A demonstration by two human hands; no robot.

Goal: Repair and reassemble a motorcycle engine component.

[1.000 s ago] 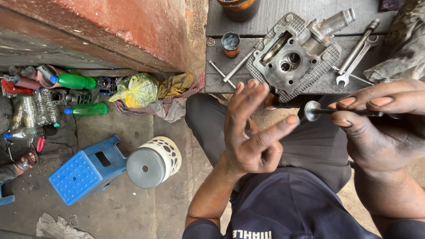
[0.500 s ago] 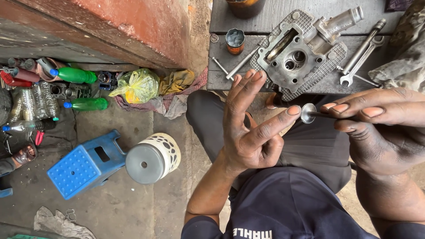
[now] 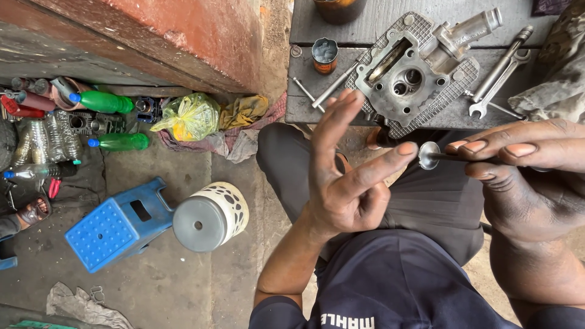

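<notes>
1. The right hand [image 3: 524, 176] pinches a small valve [image 3: 430, 155] by its stem, fingers closed on it, held in the air over the lap.
2. The left hand [image 3: 347, 183] is open, fingers spread; its forefinger tip touches the rim of the valve head.
3. To do this well, I judge: keep the stem steady and work the fingertip evenly round the face.
4. The cylinder head [image 3: 414, 76] lies on the surface [image 3: 304, 103] ahead, beside a small tin [image 3: 324, 55] and spanners [image 3: 499, 79].
</notes>
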